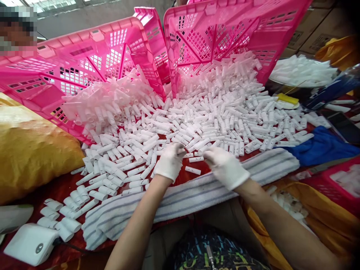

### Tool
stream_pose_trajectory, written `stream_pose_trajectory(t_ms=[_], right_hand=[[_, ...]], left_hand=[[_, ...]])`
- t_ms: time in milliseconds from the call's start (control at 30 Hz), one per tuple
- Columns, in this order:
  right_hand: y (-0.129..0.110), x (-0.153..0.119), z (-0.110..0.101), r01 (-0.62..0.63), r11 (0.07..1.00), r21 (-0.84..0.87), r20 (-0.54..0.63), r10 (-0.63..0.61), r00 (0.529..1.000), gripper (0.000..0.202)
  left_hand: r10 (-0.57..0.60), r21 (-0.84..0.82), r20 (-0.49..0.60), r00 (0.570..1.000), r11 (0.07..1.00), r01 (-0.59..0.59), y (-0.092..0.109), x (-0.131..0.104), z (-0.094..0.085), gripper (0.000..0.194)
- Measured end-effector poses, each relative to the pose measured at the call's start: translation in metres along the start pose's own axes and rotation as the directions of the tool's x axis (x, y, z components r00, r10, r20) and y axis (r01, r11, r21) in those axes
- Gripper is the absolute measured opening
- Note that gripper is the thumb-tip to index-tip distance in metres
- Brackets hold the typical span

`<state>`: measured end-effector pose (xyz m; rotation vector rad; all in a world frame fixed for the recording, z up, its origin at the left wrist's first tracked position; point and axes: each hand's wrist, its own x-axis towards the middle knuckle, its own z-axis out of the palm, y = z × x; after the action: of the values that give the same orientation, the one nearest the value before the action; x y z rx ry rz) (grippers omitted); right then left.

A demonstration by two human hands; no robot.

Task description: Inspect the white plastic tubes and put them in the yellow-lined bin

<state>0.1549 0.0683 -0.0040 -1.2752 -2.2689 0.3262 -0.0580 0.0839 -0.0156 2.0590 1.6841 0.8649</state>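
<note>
Both my hands wear white gloves and work low over a heap of short white plastic tubes (197, 127). My left hand (170, 162) is closed, thumb and fingers drawn together above the near edge of the heap. Whatever it pinches is too small to make out. To its right, my right hand (227, 167) also has its fingers curled together, and I cannot tell what is in them. Between the hands, one white tube with a dark mark (196, 159) lies near the right fingertips. Another marked tube (192, 170) rests on the red table cover just in front.
Two tipped pink crates (92, 48) spill tubes from the back. A rolled striped towel (194, 195) lines the front edge. Yellow sacking (33, 150) bulges at left above a white device (31, 243) with a cable. A blue cloth (326, 146) lies at right.
</note>
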Motion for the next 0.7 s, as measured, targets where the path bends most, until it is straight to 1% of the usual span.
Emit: stream_pose_trajectory(t_ms=[33,67,100,133,167,200,233,267,300,333,367,400,433,500,600,633,700], right_hand=[[-0.005,0.009,0.012,0.061,0.998,-0.007,0.088,-0.06,0.994,0.017],[-0.007,0.015,0.022,0.081,0.996,-0.033,0.153,-0.075,0.985,0.016],[-0.007,0.019,0.029,0.072,0.996,-0.049,0.181,-0.062,0.982,0.015],[-0.006,0.02,0.033,0.049,0.999,-0.02,0.169,-0.045,0.985,0.014],[-0.005,0.019,0.035,0.017,0.998,0.053,0.122,-0.024,0.992,0.012],[-0.003,0.017,0.034,-0.026,0.985,0.171,0.056,0.017,0.998,0.011],[-0.003,0.015,0.031,-0.076,0.943,0.325,-0.001,0.08,0.997,0.012],[-0.004,0.012,0.026,-0.125,0.86,0.494,-0.032,0.162,0.986,0.014],[-0.007,0.01,0.021,-0.168,0.744,0.646,-0.029,0.243,0.97,0.018],[-0.009,0.009,0.015,-0.201,0.616,0.762,-0.004,0.315,0.949,0.02],[-0.013,0.008,0.01,-0.229,0.499,0.835,0.032,0.373,0.927,0.023],[-0.016,0.008,0.005,-0.252,0.412,0.876,0.065,0.416,0.907,0.026],[-0.019,0.008,0.002,-0.268,0.356,0.895,0.088,0.448,0.89,0.029],[-0.022,0.01,-0.002,-0.314,0.299,0.901,0.135,0.494,0.859,0.034],[-0.021,0.012,-0.006,-0.428,0.22,0.877,0.273,0.504,0.819,0.038],[-0.019,0.012,-0.008,-0.449,0.198,0.872,0.301,0.505,0.808,0.038],[-0.015,0.011,-0.012,-0.449,0.169,0.877,0.309,0.517,0.798,0.037]], left_hand=[[-0.104,-0.127,-0.084,0.991,0.988,0.093,-0.001,-0.006,-0.004,0.016],[-0.217,-0.283,-0.128,0.968,0.943,0.174,-0.002,-0.013,-0.008,0.02],[-0.319,-0.443,-0.114,0.941,0.864,0.239,-0.003,-0.02,-0.011,0.023],[-0.39,-0.575,-0.046,0.92,0.763,0.295,-0.002,-0.026,-0.013,0.027],[-0.433,-0.677,0.048,0.9,0.649,0.348,0.0,-0.032,-0.013,0.03],[-0.456,-0.748,0.143,0.878,0.531,0.398,0.003,-0.037,-0.013,0.033],[-0.47,-0.794,0.224,0.854,0.42,0.44,0.007,-0.041,-0.011,0.036],[-0.481,-0.823,0.282,0.83,0.324,0.467,0.012,-0.043,-0.008,0.04],[-0.491,-0.844,0.319,0.811,0.242,0.478,0.017,-0.045,-0.005,0.043],[-0.502,-0.863,0.339,0.795,0.171,0.476,0.024,-0.046,-0.003,0.045],[-0.509,-0.875,0.353,0.785,0.116,0.469,0.03,-0.047,-0.001,0.047],[-0.506,-0.882,0.363,0.782,0.085,0.464,0.036,-0.049,0.0,0.048],[-0.496,-0.884,0.364,0.788,0.081,0.46,0.043,-0.051,0.0,0.048],[-0.476,-0.887,0.33,0.815,0.139,0.44,0.054,-0.055,-0.001,0.045],[-0.472,-0.881,0.224,0.852,0.275,0.384,0.067,-0.063,-0.001,0.039],[-0.474,-0.879,0.203,0.857,0.298,0.373,0.069,-0.065,0.0,0.038],[-0.478,-0.881,0.202,0.855,0.292,0.372,0.069,-0.066,0.002,0.036]])
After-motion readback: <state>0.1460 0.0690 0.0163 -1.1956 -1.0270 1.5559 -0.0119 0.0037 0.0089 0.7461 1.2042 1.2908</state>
